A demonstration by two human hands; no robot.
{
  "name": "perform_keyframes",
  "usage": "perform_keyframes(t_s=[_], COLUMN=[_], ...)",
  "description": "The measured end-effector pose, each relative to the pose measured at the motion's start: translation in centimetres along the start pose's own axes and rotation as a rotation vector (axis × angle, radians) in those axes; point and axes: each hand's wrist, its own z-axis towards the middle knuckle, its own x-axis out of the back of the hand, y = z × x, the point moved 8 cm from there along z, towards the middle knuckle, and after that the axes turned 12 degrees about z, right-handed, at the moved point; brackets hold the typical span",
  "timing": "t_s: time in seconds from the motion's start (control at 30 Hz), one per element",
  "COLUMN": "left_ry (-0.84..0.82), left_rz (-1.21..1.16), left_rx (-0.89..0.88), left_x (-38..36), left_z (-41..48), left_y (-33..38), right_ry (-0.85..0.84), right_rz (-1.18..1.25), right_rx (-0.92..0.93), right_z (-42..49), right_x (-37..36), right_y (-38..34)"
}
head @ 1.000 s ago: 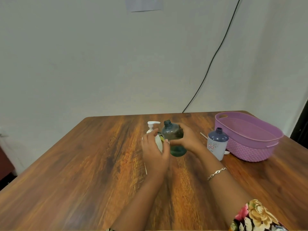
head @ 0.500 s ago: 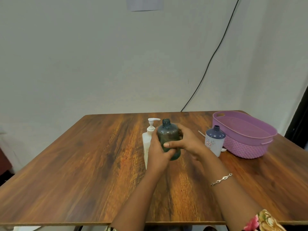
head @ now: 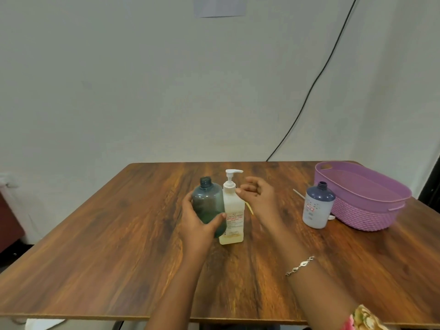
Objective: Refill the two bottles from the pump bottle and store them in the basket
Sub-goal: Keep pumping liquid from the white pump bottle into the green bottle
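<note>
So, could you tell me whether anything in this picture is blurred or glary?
Head view: the right hand is smeared by motion; the left hand and the green bottle it grips look sharper; the label on the pump bottle is too soft to read; light is even, no strong glare.

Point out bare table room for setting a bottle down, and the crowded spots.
Bare wood: from the teal bottle to the table's left edge; the near strip before the pump bottle; between the right hand and the white bottle. Crowded: the centre bottles, and the white bottle by the basket.
</note>
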Motion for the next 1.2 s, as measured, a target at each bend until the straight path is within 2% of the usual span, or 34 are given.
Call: perform_keyframes(t_s=[0.17,0.47,0.83,1.2], left_ry=[0.030,0.049,0.034,0.013], left_rz=[0.086,0.102,0.090,0.093], left_rx=[0.017,0.012,0.055,0.074], left_x=[1.8,2.9,2.1,1.6], left_z=[1.7,4.4,4.5,4.6], left_y=[-0.9,-1.3,-2.6,-3.1], right_ry=[0.128,0.293,0.217,0.228], right_rz=[-0.158,-0.184,-0.256,-0.145], right_rx=[0.088,0.121,0.115,0.150], right_z=[0.8,1.9,3.9,3.5], right_x=[-2.3,-3.9,-5.3,-5.0], right_y=[-0.3,0.4,1.0,1.2])
